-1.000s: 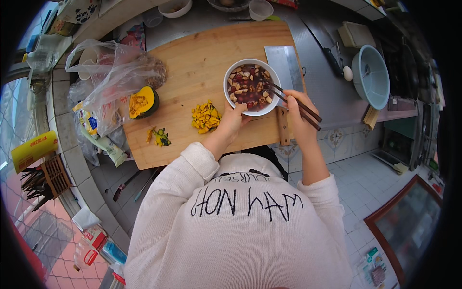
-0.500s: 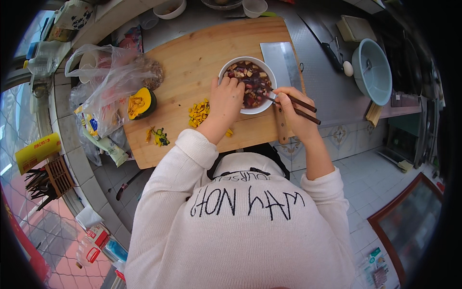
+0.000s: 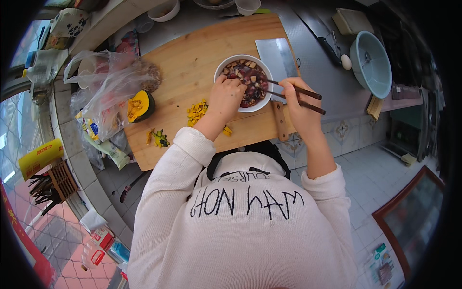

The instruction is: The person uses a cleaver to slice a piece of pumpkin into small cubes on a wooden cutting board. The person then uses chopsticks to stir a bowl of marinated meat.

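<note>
A white bowl (image 3: 267, 102) of dark liquid with red beans and pale cubes (image 3: 250, 64) stands on the wooden cutting board (image 3: 192, 58). Over its left rim lies my left hand (image 3: 226, 99), fingers curled inward above the contents; their tips are hidden, so what they hold does not show. My right hand (image 3: 297, 98) grips dark brown chopsticks (image 3: 308, 92), whose ends reach into the bowl from the right. Diced yellow pumpkin (image 3: 197, 111) lies beside my left wrist. Partly beneath the bowl's right side is a cleaver (image 3: 279, 55), its wooden handle toward me.
A cut pumpkin piece (image 3: 140, 106), peel scraps (image 3: 159, 138) and plastic bags (image 3: 103, 82) are at the left. To the right on the metal counter are a black-handled knife (image 3: 329, 51), an egg (image 3: 346, 62) and a light blue basin (image 3: 370, 72). Small bowls (image 3: 163, 10) stand at the back.
My left fingers have curled in more over the bowl. The chopsticks have shifted slightly, their ends now a little farther apart. The whole view has moved slightly.
</note>
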Tool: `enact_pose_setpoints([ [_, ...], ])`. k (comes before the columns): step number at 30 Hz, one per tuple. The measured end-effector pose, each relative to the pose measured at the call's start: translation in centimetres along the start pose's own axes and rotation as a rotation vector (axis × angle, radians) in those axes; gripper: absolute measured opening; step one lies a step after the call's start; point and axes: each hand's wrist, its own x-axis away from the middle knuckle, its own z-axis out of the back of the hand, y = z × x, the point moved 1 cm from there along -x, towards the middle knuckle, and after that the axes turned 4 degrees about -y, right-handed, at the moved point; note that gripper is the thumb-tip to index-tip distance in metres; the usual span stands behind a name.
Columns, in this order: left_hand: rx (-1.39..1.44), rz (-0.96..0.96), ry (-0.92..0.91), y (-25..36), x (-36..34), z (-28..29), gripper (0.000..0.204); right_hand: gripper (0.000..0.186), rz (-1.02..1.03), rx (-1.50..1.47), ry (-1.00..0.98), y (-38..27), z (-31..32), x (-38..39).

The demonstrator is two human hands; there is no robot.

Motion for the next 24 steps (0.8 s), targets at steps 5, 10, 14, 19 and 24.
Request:
enact_pose_setpoints([
  [5,0.046,0.094,-0.067,0.0,0.2,-0.3,0.009,0.015,0.063,-0.036,-0.226,-0.2,-1.3,-0.3],
  [10,0.047,0.171,-0.208,0.1,0.2,0.6,0.007,0.017,0.005,-0.026,-0.07,-0.2,0.5,-0.8],
  [14,0.019,0.119,-0.223,0.2,0.1,0.3,0.011,0.018,0.026,-0.143,-0.166,-0.6,-1.4,-0.4],
  [19,0.126,0.022,-0.03,-0.1,1.6,1.5,0.029,0.019,0.045,-0.019,-0.093,-1.4,1.3,-0.3],
  [24,0.213,0.045,-0.026,-0.3,1.9,2.0,0.033,0.019,0.019,0.201,-0.104,-3.4,1.2,0.3],
])
